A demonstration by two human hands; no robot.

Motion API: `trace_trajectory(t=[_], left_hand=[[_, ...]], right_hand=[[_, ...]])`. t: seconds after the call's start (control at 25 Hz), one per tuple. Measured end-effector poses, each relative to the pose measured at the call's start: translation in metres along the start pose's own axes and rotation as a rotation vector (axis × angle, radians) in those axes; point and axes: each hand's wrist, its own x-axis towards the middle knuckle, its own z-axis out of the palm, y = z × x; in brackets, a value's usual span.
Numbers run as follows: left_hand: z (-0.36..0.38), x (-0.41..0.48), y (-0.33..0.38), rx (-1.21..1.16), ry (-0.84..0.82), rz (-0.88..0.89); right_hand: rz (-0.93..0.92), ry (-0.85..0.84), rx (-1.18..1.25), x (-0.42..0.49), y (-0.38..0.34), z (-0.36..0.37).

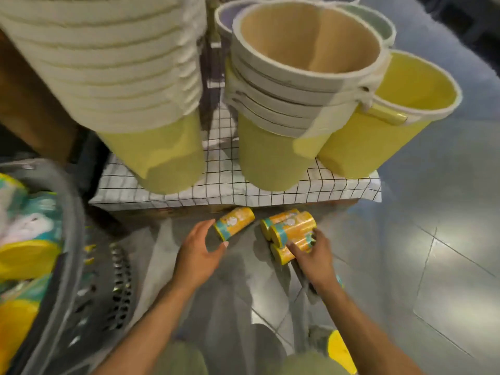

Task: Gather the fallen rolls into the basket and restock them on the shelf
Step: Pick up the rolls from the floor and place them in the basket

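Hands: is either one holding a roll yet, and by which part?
Right hand grips one roll in the floor cluster around its side. Left hand is open at the single roll, touching its teal end, not closed.

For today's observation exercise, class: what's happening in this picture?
A person is crouched over a tiled floor, picking up fallen yellow rolls. The left hand is open, reaching for a single roll lying by a low stand. The right hand rests on a cluster of rolls, fingers over the nearest one. A grey basket on the left already holds packaged goods. Stacked buckets sit on the stand's checked cloth above.
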Motion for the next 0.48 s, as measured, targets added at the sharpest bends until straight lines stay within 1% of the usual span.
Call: trace_trajectory(t=[0.12,0.2,0.28,0.4,0.48], left_hand=[[0.051,0.05,-0.024,0.062,-0.061,-0.11],[0.082,0.072,-0.039,0.081,-0.107,-0.117],[0.106,0.09,-0.055,0.15,-0.122,-0.112],[0.121,0.114,-0.069,0.22,-0.107,-0.166],[0.118,0.117,-0.071,0.179,-0.144,-0.248]], right_hand=[[0.277,0.079,0.296,0.042,0.003,0.026],[0.4,0.135,0.405,0.068,0.004,0.04],[0.455,0.164,0.445,0.086,0.008,0.056],[0.487,0.186,0.368,0.105,0.012,0.069],[0.492,0.187,0.414,0.105,0.007,0.074]])
